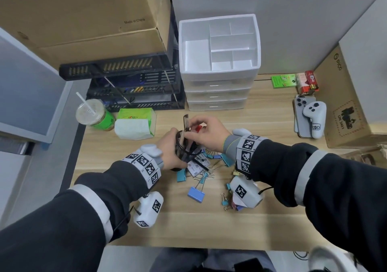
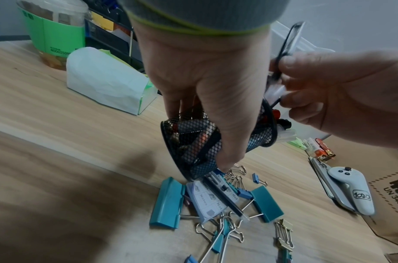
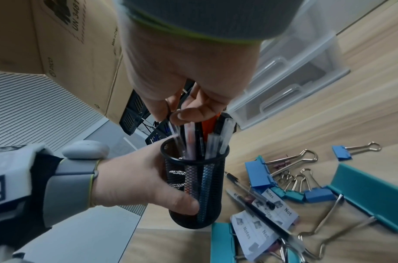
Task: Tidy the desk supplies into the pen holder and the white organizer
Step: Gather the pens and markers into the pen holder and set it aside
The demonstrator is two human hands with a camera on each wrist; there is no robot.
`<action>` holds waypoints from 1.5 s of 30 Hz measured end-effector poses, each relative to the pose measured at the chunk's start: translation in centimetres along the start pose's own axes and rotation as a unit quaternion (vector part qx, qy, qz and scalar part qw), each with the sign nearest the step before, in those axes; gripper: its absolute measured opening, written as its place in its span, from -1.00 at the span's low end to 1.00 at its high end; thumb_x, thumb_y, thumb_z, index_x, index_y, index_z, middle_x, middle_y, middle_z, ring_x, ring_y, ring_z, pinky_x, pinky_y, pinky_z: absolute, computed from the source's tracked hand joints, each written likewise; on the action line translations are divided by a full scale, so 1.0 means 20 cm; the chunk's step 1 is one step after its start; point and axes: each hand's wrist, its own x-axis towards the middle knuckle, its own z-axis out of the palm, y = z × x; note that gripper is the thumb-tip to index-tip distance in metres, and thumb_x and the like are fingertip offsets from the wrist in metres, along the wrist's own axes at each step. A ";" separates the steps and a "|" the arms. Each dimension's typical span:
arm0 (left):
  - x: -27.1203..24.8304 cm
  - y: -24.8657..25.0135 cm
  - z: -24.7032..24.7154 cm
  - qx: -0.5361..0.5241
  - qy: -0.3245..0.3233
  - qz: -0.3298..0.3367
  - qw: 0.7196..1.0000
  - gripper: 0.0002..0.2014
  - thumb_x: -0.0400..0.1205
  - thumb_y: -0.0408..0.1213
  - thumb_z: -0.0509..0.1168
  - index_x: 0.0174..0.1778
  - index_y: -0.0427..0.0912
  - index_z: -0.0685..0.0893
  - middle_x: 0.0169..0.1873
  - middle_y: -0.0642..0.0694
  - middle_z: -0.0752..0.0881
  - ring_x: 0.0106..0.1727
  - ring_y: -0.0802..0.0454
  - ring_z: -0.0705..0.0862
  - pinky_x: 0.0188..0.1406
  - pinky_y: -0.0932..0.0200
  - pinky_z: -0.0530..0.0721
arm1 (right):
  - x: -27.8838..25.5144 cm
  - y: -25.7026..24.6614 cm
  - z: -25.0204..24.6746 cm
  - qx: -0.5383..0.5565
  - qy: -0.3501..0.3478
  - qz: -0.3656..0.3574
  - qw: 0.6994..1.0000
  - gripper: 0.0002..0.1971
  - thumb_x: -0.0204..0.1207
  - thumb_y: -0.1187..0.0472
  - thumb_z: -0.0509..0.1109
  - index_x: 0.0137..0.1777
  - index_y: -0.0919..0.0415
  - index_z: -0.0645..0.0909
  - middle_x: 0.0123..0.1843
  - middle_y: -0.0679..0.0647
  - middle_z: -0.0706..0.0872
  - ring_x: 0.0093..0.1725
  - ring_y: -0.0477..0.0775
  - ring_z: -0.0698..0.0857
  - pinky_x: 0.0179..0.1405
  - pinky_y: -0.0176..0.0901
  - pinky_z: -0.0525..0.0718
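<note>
Pen holder: I am holding the black mesh pen holder [image 3: 194, 188] just above the desk [image 1: 261, 125], in front of me, tilting slightly.
Pens: the pens [image 3: 202, 140] are standing in it, long axis up, tips toward my right hand.
Left hand: my left hand [image 3: 135, 183] is wrapping the holder's side.
Right hand: my right hand [image 3: 184, 74] is directly above the rim, pinching what looks like scissors [image 1: 186, 123] with pens.
Loose supplies: two pens [image 3: 254, 201], note pads [image 3: 261, 229] and binder clips [image 1: 196, 194] are lying just right of the holder.
White organizer: the white organizer [image 1: 217, 87] is standing behind, well apart.
</note>
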 end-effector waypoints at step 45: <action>-0.15 -0.37 -0.05 -0.034 0.060 0.007 0.998 -0.16 0.05 -0.09 0.70 0.20 -0.04 0.44 -0.08 0.07 0.68 -0.09 0.10 0.70 -0.21 0.19 0.61 | 0.00 0.37 0.04 -0.481 -0.163 0.039 0.860 -0.73 0.66 0.02 0.21 -0.10 0.07 0.71 -0.22 0.00 0.77 -0.24 0.10 0.75 -0.19 -0.02 0.78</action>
